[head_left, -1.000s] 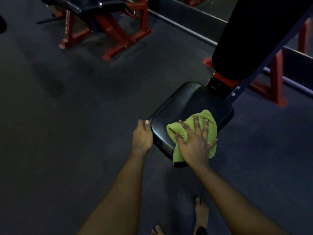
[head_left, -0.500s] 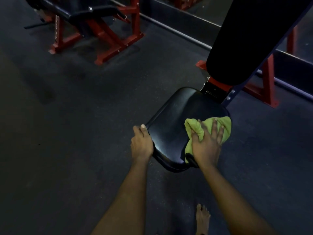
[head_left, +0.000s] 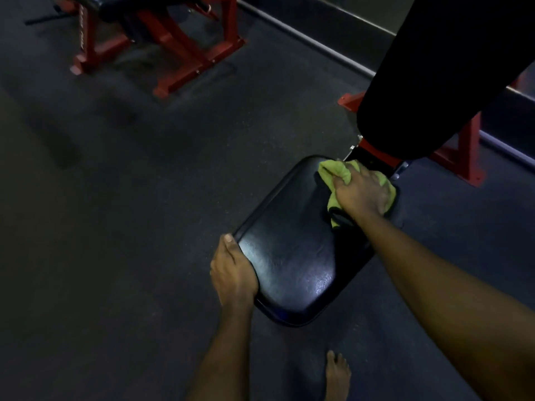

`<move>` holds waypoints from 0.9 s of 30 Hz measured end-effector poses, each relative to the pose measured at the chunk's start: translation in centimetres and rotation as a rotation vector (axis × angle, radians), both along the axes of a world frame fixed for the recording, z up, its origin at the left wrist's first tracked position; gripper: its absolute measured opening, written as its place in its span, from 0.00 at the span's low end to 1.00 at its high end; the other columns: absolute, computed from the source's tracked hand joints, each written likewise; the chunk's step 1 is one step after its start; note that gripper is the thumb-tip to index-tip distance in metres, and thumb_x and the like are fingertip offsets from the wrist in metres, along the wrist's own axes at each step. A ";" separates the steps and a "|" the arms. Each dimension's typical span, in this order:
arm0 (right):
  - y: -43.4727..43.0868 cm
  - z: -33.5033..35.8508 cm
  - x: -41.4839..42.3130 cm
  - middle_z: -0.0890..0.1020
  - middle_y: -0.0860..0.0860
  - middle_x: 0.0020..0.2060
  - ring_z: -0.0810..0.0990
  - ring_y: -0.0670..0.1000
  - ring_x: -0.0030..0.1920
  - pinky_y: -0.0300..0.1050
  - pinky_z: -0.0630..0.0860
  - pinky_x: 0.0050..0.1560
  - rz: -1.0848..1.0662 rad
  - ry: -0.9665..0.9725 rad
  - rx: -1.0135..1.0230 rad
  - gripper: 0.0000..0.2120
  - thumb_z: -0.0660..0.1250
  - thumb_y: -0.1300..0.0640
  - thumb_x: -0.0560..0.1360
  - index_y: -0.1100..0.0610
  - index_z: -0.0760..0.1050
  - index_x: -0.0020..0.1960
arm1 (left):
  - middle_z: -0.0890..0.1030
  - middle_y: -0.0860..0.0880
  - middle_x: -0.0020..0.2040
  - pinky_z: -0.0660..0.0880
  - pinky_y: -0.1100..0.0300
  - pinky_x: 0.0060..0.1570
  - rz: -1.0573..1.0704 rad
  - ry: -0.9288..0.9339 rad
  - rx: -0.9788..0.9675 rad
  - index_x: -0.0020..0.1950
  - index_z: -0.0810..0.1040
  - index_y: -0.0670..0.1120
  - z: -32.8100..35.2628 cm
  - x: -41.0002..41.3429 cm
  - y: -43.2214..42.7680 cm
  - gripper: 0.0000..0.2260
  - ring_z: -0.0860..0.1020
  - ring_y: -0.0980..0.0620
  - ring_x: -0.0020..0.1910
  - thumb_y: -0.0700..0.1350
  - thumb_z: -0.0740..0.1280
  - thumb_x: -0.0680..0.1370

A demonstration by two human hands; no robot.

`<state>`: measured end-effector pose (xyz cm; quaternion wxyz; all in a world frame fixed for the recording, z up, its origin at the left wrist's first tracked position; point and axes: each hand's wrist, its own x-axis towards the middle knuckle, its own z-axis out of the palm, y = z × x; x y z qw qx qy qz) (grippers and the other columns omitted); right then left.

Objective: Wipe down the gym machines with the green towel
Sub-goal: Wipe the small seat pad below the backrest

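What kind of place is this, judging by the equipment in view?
Most likely a gym: a black padded seat and back pad on a red steel frame, a second red-framed machine behind, and dark rubber-like flooring. The right hand presses a green towel on the seat.

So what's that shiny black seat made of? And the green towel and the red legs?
The seat pad: likely vinyl or faux leather, glossy; light glints off fine wrinkles. The green towel: soft matte cloth, bunched in folds under the right hand. The red legs: probably painted metal, straight square bars.
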<state>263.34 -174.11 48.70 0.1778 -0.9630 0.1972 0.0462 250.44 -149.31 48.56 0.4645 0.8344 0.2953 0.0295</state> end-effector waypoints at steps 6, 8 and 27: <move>2.2 -0.5 0.5 0.58 0.44 0.82 0.55 0.55 0.81 0.65 0.49 0.78 0.326 -0.025 -0.040 0.25 0.61 0.42 0.81 0.40 0.66 0.77 | 0.77 0.55 0.57 0.62 0.59 0.58 0.014 0.005 -0.029 0.65 0.77 0.48 1.0 0.0 -0.4 0.24 0.69 0.56 0.55 0.54 0.44 0.86; 3.5 -0.3 -1.2 0.59 0.44 0.81 0.54 0.55 0.81 0.65 0.50 0.78 0.469 -0.068 -0.033 0.25 0.61 0.42 0.80 0.41 0.67 0.76 | 0.76 0.54 0.60 0.61 0.59 0.60 -0.007 0.034 -0.041 0.69 0.75 0.48 1.6 -0.1 -0.7 0.23 0.70 0.53 0.59 0.54 0.44 0.87; 11.7 20.3 -22.2 0.81 0.60 0.52 0.81 0.60 0.53 0.56 0.78 0.59 0.014 -0.133 1.463 0.08 0.69 0.63 0.78 0.61 0.78 0.57 | 0.68 0.50 0.75 0.67 0.52 0.71 -0.815 0.020 -0.036 0.75 0.68 0.57 23.6 -7.2 7.5 0.33 0.65 0.51 0.74 0.45 0.60 0.68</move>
